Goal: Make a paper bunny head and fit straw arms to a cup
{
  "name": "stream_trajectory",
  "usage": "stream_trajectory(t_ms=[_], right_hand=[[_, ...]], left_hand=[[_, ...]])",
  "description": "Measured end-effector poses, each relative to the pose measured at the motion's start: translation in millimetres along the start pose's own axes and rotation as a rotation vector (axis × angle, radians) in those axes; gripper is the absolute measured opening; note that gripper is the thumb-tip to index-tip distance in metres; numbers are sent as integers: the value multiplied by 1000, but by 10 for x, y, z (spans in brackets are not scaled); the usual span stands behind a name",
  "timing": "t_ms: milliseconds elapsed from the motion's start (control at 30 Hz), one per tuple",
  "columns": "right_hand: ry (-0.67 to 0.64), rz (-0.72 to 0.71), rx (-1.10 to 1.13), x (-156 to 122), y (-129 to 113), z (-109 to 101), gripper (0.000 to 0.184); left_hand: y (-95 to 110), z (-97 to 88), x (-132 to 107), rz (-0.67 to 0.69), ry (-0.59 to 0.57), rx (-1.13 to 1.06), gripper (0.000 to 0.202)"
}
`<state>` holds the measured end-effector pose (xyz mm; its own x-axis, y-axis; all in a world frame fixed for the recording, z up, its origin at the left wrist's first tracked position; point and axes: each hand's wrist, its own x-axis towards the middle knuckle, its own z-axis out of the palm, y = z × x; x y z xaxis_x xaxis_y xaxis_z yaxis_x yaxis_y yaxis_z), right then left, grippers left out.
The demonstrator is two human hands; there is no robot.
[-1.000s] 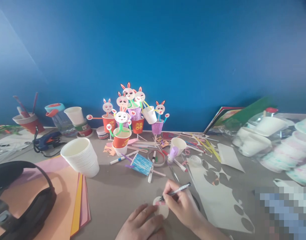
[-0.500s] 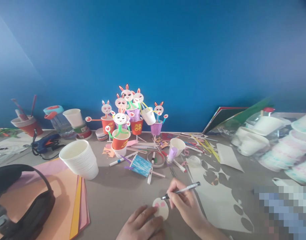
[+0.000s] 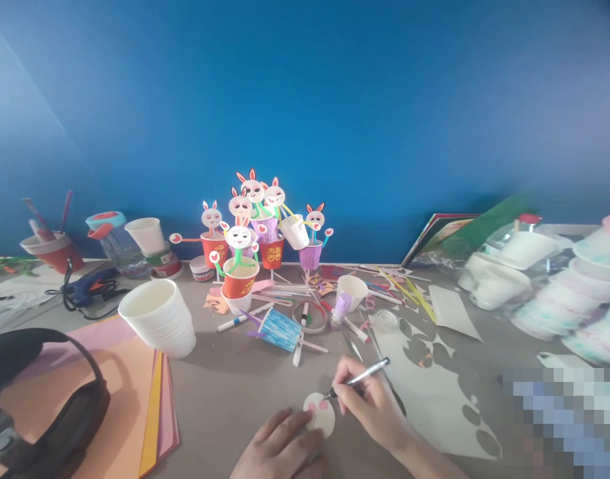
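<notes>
My right hand (image 3: 362,399) is closed round a black-tipped marker pen (image 3: 364,374), its tip at the upper edge of a small white paper disc (image 3: 324,422). Two pink patches mark the disc's upper half. My left hand (image 3: 287,442) lies on the table with its fingertips resting on the disc's left edge, covering part of it. Its fingers are extended, slightly bent. Just beyond my right hand lie scissors (image 3: 353,347), partly hidden. Cut-out white paper (image 3: 434,412) with round holes spreads to the right.
Rabbit-faced paper-cup figures (image 3: 242,249) stand at the back. A blue-striped cup (image 3: 281,329) lies before them. At left are stacked white cups (image 3: 159,319), coloured paper (image 3: 125,399), a black headset (image 3: 82,412) and a glue gun (image 3: 92,286). Decorated cups (image 3: 559,303) are at right.
The pen tip has moved slightly right along the disc's upper edge, and my right hand has shifted slightly with it. My left hand stays on the disc.
</notes>
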<state>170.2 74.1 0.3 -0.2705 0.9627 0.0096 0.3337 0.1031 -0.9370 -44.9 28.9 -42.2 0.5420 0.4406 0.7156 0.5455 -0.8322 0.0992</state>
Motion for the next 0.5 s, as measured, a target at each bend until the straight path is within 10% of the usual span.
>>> stream_trajectory(t_ms=[500], right_hand=[[-45,37,-39,-2,18,26,15]], left_hand=[[55,-7,68,-30,55,10,25]])
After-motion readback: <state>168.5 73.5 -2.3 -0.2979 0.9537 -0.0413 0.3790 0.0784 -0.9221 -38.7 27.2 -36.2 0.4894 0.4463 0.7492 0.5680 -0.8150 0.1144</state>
